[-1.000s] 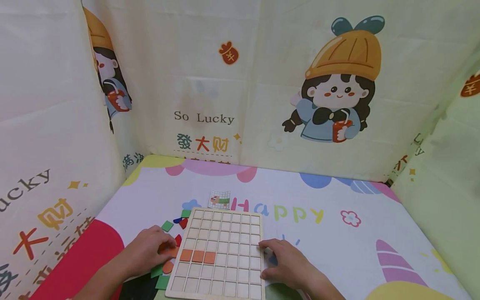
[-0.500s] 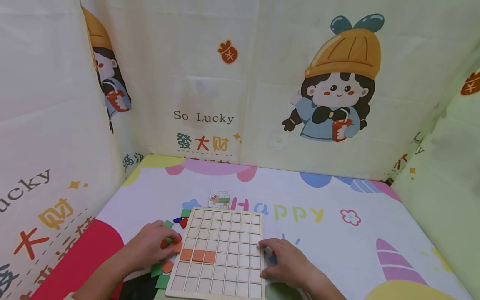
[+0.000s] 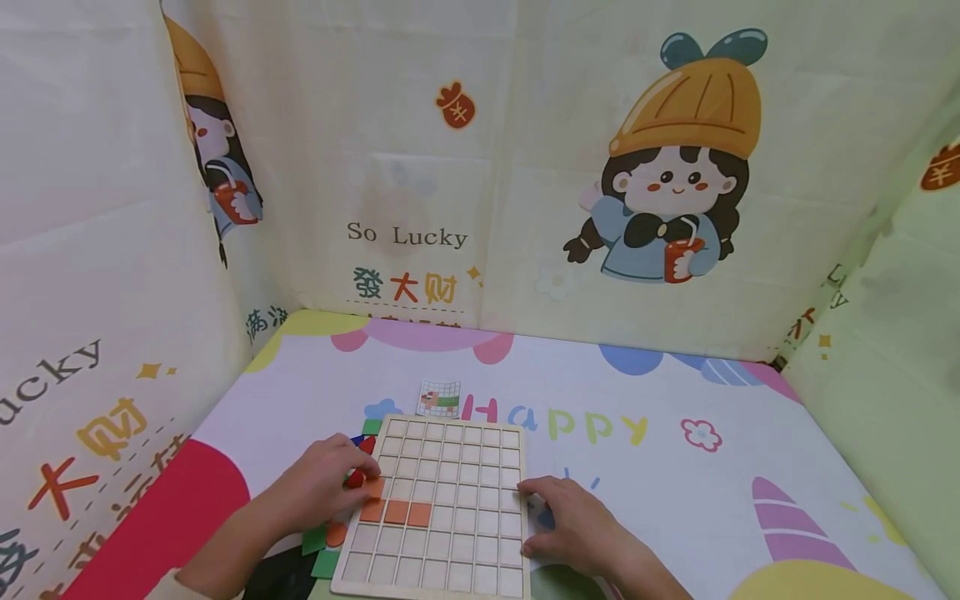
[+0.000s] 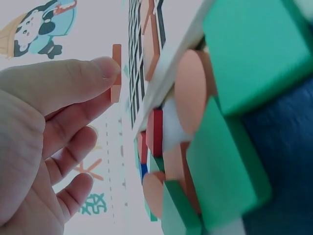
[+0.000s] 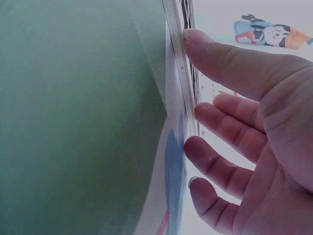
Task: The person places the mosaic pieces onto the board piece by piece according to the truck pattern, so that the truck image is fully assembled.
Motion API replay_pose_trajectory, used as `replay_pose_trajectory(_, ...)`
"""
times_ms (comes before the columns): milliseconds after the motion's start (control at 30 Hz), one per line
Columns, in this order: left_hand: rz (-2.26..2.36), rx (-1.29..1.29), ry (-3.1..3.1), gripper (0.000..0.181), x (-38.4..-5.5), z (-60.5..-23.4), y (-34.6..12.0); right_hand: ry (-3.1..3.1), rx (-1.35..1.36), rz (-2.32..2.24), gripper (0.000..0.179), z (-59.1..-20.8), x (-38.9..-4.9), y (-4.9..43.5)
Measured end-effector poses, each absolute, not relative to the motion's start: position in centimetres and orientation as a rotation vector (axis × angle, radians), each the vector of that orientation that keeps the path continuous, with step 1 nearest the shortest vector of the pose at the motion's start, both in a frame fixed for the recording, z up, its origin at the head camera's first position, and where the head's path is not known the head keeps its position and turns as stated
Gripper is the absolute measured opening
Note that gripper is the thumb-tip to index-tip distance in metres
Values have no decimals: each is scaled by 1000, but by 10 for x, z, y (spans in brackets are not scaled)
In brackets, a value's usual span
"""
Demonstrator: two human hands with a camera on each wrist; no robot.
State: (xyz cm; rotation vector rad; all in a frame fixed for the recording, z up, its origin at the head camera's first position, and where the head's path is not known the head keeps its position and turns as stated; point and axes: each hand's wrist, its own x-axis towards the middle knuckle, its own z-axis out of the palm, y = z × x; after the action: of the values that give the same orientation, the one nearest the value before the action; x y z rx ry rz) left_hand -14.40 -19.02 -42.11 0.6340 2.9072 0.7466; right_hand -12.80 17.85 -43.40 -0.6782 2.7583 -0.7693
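Observation:
A wooden grid board (image 3: 457, 523) lies on the table, with three orange square tiles (image 3: 396, 512) in a row at its left side. Between thumb and fingers, my left hand (image 3: 318, 483) pinches another orange square tile (image 4: 116, 94), over the board's left edge just above that row. In the left wrist view this tile is seen edge-on. My right hand (image 3: 573, 525) rests at the board's right edge, thumb and fingertips touching the frame (image 5: 182, 68), its fingers loosely bent.
Left of the board lie loose pieces: green blocks (image 4: 225, 166), orange discs (image 4: 190, 90) and red pieces (image 4: 155, 132), partly behind my left hand. A small card with a gridded picture (image 3: 438, 400) lies beyond the board. Printed cloth walls (image 3: 525, 167) enclose the table.
My left hand has moved from the loose pieces up and right to the board's left edge, carrying an orange square tile. The right hand and the board stay put.

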Motion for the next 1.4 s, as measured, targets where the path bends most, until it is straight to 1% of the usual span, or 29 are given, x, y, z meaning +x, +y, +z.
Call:
replay_pose_trajectory(200,752,682,2904,24,-148,-424,-182,2763,-673,-773,64,-435,-127,179)
replay_pose_trajectory(400,677,763,2957,16,-152,-425,-171,2756,-678,-784,64,-435,-128,179)
replay_pose_trajectory(633,739,742,2938,11,-154,-428,-159,2754,-673,-786,64,-436,-128,180)
replay_pose_trajectory(933,724,853,2949,13,-155,-434,-150,2765,-676,-780,64,-436,-128,180)
replay_pose_trajectory(1400,759,806,2895,13,-159,-437,-140,2759,-693,-785,63,-436,-129,180)
